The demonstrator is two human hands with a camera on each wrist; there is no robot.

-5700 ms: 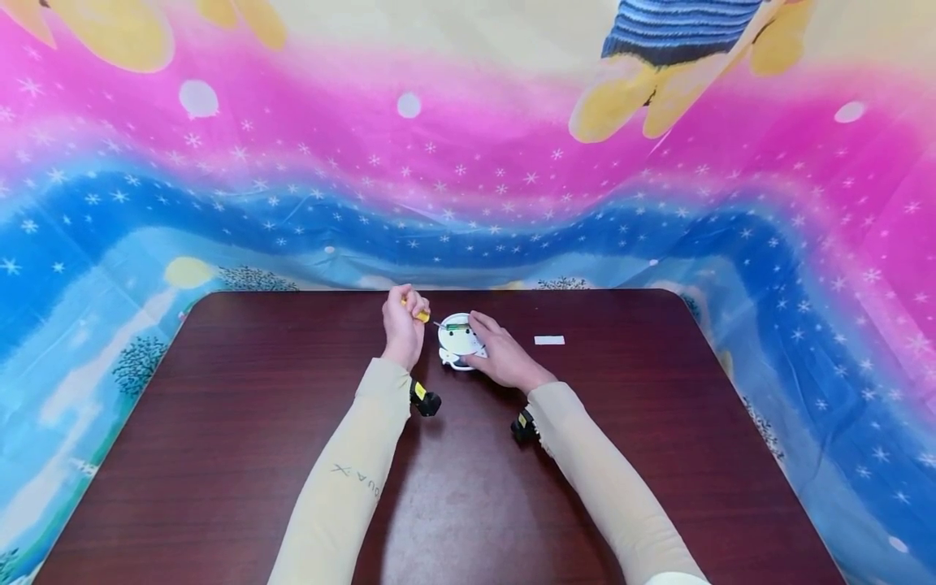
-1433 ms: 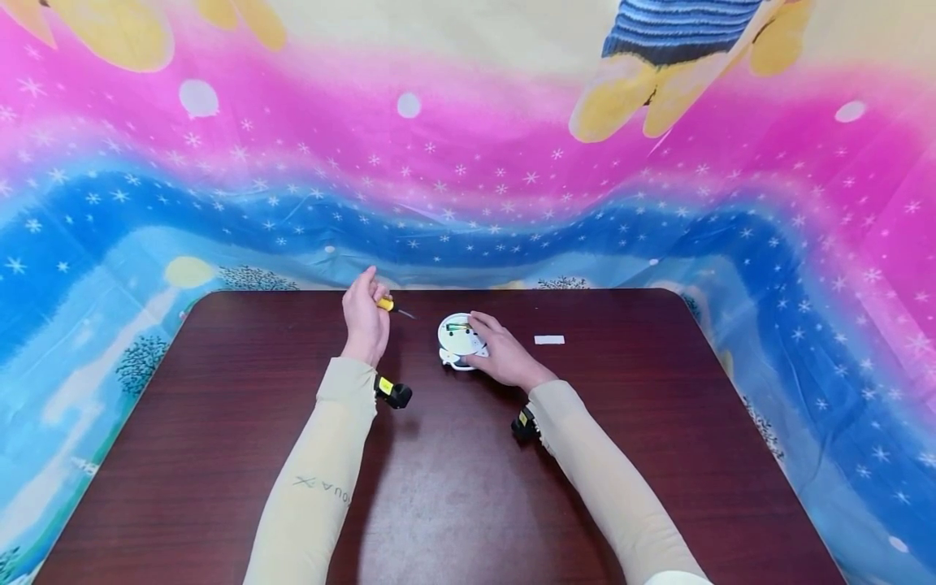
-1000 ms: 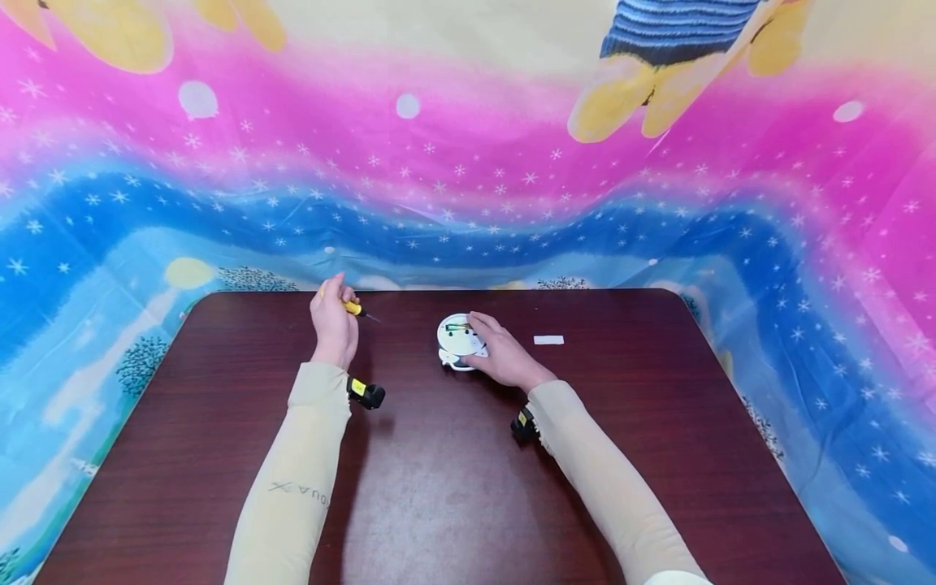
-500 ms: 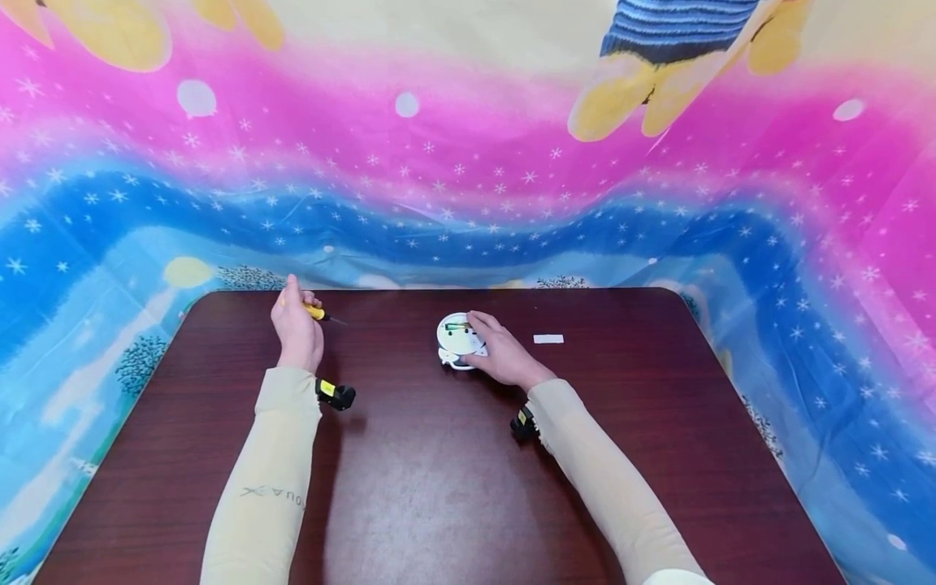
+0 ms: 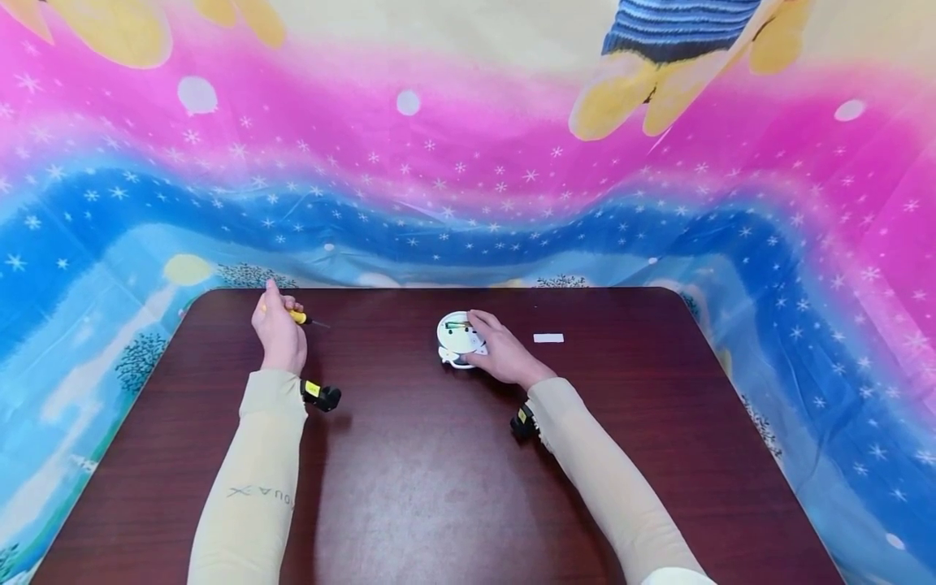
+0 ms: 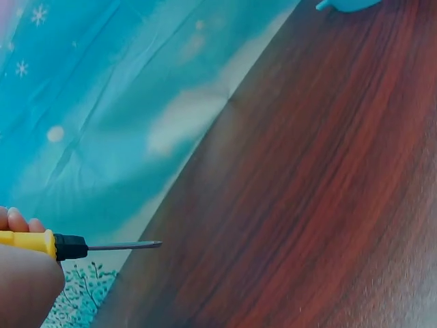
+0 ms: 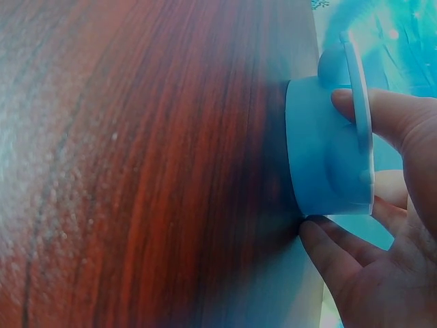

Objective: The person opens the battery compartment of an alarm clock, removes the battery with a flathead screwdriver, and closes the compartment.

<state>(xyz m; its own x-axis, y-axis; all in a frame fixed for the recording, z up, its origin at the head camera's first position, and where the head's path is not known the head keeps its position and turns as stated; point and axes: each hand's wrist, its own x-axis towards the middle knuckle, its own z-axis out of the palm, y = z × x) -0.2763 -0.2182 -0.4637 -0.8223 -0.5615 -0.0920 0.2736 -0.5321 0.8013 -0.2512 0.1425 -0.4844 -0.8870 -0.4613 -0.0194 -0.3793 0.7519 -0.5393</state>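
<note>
My left hand (image 5: 279,335), at the far left of the table, grips a small screwdriver (image 6: 27,241) by its yellow handle. Its thin metal shaft (image 6: 123,246) points right, touching nothing. A small white round alarm clock (image 5: 452,344) lies back up near the table's far edge, with a green battery (image 5: 457,326) showing in its uncovered slot and dark knobs below that. Around the clock's right side curls my right hand (image 5: 506,351). In the right wrist view the thumb presses one side of the clock (image 7: 321,150) and the fingertips rest at the opposite side, by the tabletop.
A small white strip (image 5: 548,338), like a battery cover, lies on the table right of the clock. The dark wooden table (image 5: 439,487) meets a patterned cloth backdrop (image 5: 468,187) at its far and side edges. Black cameras (image 5: 322,396) sit on both wrists.
My left hand has drawn the screwdriver away from beside the clock, leftward across the table, and slows by now. The right hand and the clock stay where they were.
</note>
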